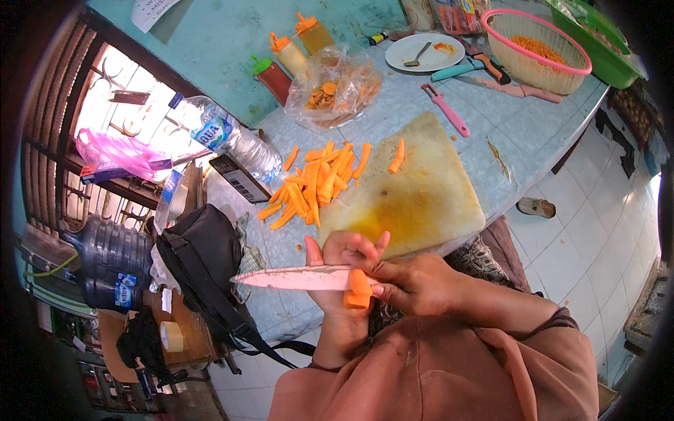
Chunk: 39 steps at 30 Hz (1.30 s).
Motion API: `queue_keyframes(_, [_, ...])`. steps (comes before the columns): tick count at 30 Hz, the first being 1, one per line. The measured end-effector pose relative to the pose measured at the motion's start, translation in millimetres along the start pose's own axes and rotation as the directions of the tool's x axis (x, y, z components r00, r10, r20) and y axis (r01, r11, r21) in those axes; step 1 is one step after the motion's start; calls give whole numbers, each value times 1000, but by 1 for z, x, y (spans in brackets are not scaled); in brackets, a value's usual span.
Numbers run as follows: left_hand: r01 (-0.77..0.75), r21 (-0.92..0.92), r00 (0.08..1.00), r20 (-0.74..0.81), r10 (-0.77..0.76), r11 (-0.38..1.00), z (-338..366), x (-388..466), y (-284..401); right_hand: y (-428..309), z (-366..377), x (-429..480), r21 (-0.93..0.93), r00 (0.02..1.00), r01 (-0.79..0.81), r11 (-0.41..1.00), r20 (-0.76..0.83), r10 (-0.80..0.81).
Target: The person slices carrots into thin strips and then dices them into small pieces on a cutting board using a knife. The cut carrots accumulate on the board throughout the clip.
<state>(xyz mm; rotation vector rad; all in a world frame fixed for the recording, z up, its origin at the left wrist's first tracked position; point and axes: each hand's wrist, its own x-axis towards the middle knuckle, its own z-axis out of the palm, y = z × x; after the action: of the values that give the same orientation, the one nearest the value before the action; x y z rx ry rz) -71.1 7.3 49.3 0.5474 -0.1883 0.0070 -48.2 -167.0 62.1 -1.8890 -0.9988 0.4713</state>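
Note:
My right hand (421, 284) grips a knife with a pinkish blade (300, 278), its handle hidden in the fist and its tip pointing left. The blade passes over my left palm, against a piece of peeled carrot (358, 300). My left hand (339, 284) is palm up under the blade with curled fingers; whether its fingers grip the carrot is hard to see. Beyond the hands lies a stained cutting board (447, 189) with one carrot stick (397, 156) on it. A heap of carrot sticks (310, 184) rests at the board's left edge, partly on the table.
A pink peeler (447, 110), a white plate (395, 55) with a fork, more knives and a pink-rimmed basket (489, 26) of shredded orange food stand farther back. Leftward are a plastic bag (337, 118) of peelings, sauce bottles, a water bottle (258, 155), a phone (239, 180) and a black bag (202, 247).

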Motion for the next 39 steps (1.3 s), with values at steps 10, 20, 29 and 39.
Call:
queue_keyframes(10, [-249,727,876,-114,469,640,-9,9,-51,18,-35,2,71,953,-289,955,-79,294])
queue_keyframes(20, [-234,731,847,-170,503,641,-16,14,-62,15,-64,13,38,848,-526,850,-51,527])
queue_keyframes(29, [-292,954,852,289,436,-63,-22,26,-60,30,-49,23,-297,893,-450,842,-167,418])
queue_keyframes(39, [-140,978,893,58,446,153,-35,23,-55,25,-58,36,-491,909,-366,791,-5,418])
